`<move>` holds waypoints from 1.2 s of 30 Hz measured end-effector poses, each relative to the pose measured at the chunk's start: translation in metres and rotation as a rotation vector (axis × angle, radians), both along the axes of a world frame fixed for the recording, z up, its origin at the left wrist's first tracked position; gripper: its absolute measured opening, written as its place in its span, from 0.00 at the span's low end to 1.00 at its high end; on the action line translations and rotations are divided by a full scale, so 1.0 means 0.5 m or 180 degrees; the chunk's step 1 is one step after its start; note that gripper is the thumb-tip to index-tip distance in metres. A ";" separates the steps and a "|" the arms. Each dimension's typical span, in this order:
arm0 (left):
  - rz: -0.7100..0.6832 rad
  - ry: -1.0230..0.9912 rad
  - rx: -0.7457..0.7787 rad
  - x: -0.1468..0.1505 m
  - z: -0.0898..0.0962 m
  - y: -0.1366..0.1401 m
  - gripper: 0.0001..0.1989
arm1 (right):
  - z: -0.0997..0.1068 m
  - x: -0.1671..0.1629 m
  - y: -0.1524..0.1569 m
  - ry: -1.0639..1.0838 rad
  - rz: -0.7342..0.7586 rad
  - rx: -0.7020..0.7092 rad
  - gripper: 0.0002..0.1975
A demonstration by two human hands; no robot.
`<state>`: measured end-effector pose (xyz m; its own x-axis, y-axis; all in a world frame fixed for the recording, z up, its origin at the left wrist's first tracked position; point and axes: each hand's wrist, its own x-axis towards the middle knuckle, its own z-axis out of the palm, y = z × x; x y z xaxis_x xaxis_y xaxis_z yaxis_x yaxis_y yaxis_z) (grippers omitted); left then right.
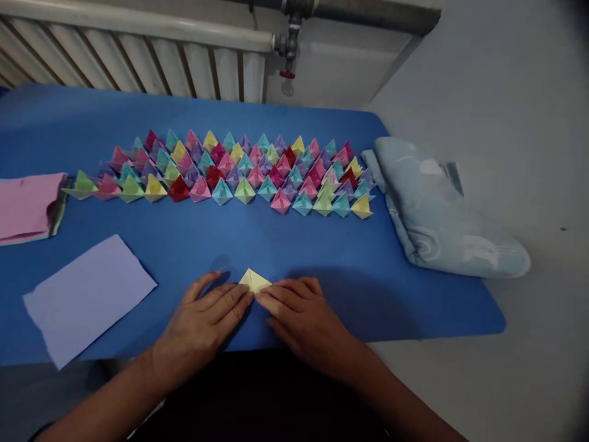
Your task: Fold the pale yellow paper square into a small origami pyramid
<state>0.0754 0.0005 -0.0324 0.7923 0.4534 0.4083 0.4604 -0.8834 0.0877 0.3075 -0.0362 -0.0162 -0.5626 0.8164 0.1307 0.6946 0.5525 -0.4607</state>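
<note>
A small piece of pale yellow folded paper (255, 281) lies on the blue table near its front edge, its pointed top facing away from me. My left hand (202, 322) holds the paper's left side down with its fingertips; its little finger is lifted off to the side and its thumb is hidden. On the other side my right hand (306, 316) has its fingers together on the paper's lower right edge, with the thumb tucked below. Both hands nearly meet at the lower edge, which they cover.
Several rows of colourful folded paper pieces (245, 191) stand across the blue table (193, 239). A lilac sheet (89, 301) lies at left, near a stack of pink paper (27, 205). A folded pale blue cloth (442, 209) rests at right. Behind is a radiator (138, 58).
</note>
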 end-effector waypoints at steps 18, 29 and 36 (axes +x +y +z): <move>0.0311 0.0696 -0.0166 -0.062 0.000 -0.034 0.25 | 0.000 -0.013 0.002 -0.0410 -0.0065 0.0060 0.17; 0.0360 -0.0226 -0.0477 0.014 0.020 -0.005 0.10 | 0.000 -0.015 0.007 -0.0442 -0.0067 0.0225 0.16; 0.0230 0.0114 -0.0056 0.019 0.000 0.002 0.11 | -0.005 0.008 -0.006 -0.0483 -0.0208 0.0280 0.17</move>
<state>0.0851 0.0017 -0.0326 0.7711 0.5169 0.3718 0.5261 -0.8462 0.0852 0.3115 -0.0392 -0.0186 -0.5275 0.8409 0.1210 0.7882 0.5375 -0.2997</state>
